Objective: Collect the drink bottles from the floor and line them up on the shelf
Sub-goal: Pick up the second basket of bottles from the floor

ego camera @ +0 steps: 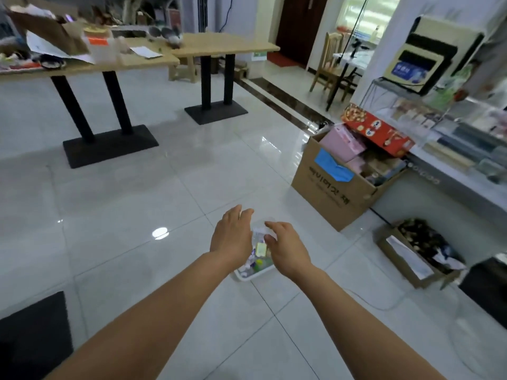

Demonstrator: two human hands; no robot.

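Left hand [231, 237]: stretched forward, fingers straight, released.
Right hand [285, 248]: fingers bent over bottles [260, 249]; grasp cannot be told.
Tray [247, 277]: mostly hidden by both hands.

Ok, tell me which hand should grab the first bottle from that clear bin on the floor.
Right, probably. The right hand curves over the bottles in the clear bin; the left hand lies along its left edge, fingers pointing past it.
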